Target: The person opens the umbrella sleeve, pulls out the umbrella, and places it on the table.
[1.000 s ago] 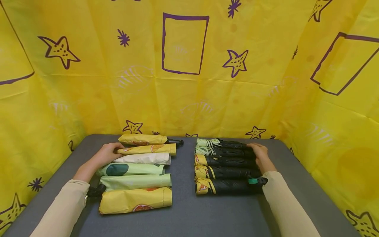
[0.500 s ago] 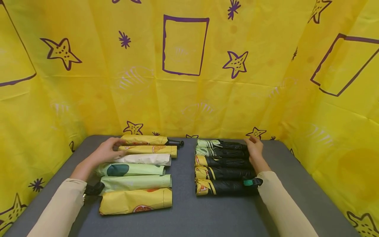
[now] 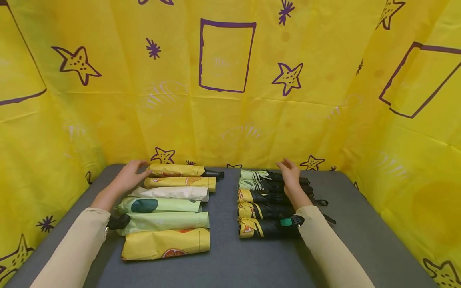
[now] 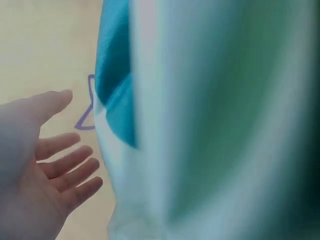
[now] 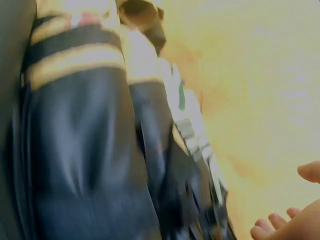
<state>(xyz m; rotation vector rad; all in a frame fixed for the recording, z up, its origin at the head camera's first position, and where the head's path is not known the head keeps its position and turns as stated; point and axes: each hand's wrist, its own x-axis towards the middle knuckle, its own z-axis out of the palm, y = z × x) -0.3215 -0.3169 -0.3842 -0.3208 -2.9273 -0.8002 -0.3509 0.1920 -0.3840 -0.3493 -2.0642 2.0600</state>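
Backdrop (image 3: 227, 116): yellow, upper frame
Surface (image 3: 223, 268): grey, lower frame
Pouches (image 3: 176, 206): row, left of centre
Umbrellas (image 3: 266, 210): folded row, right of centre
Left hand (image 3: 130, 177): fingers relaxed, extended, by topmost pouch
Right hand (image 3: 291, 175): fingers relaxed, near upper umbrellas

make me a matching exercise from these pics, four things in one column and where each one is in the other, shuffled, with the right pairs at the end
Things:
1. cream umbrella sleeve
2. black handle
3. left hand
4. right hand

Places:
A. at the left end of the farthest yellow umbrella sleeve
B. by the two green-ended folded umbrellas
C. sticking out past the right end of the farthest yellow umbrella sleeve
D. between the second-farthest yellow umbrella sleeve and the dark-spotted green umbrella sleeve

Right pairs: 1-D, 2-C, 3-A, 4-B
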